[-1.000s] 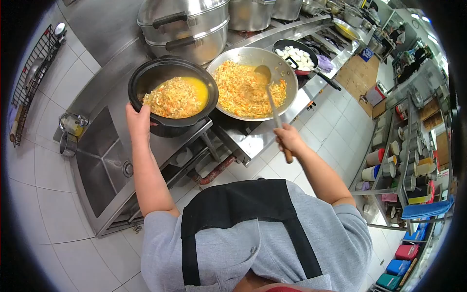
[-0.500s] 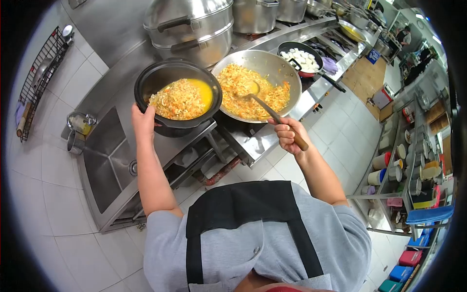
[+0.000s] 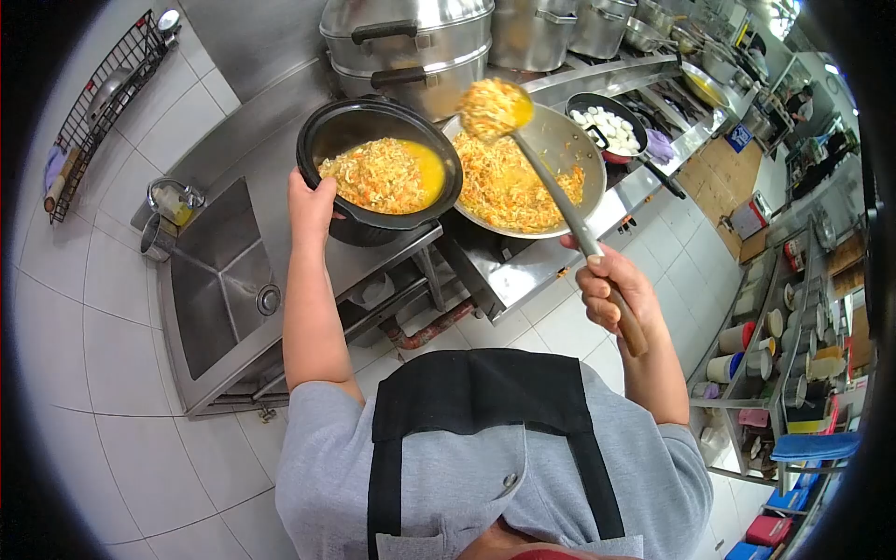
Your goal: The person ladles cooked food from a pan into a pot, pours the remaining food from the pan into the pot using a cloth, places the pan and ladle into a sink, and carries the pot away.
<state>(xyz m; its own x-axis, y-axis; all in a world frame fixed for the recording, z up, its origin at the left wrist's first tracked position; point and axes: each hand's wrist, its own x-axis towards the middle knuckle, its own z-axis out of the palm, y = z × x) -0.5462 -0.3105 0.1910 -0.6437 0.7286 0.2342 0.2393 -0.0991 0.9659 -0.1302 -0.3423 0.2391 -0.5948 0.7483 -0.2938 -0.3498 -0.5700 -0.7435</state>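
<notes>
My left hand is closed on the near left rim of a deep black pot, thumb on the edge. Inside lies a shredded orange-and-pale food mixture with yellow liquid along its right side. Fingers of my right hand wrap round the wooden handle of a ladle. Its bowl is heaped with the same mixture and hovers above the far left rim of a wide metal pan. More of the mixture covers the bottom of that pan, to the right of the pot.
A two-tier steamer and a tall pot stand behind. To the right, a frying pan holds white pieces, its handle jutting outward. A sink lies left; shelves stand right. Another person is far off.
My right hand has lifted the ladle out of the pan, now full, with its bowl up near the far rim. My left hand keeps its hold on the pot. The view has shifted slightly.
</notes>
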